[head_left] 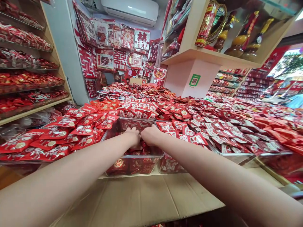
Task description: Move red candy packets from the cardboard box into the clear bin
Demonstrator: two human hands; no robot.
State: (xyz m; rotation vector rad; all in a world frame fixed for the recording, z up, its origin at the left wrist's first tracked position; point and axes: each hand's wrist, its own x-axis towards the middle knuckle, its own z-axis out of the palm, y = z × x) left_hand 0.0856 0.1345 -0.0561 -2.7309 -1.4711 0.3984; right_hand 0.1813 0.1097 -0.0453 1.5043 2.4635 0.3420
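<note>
Both my arms reach forward into a clear plastic bin [123,165] that holds red packets. My left hand [133,136] and my right hand [150,135] sit side by side inside the bin, fingers curled down among the red packets [142,152]. The fingertips are hidden below the knuckles, so what each hand grips cannot be made out. Around the bin lie heaps of red packets [85,129] with white and gold print.
A flat brown cardboard sheet [142,198] lies under my arms. More clear bins of red packets [224,138] spread to the right. Wooden shelves [30,110] stand at left, a pink pillar with a green sign [194,79] behind, red decorations [118,47] on the wall.
</note>
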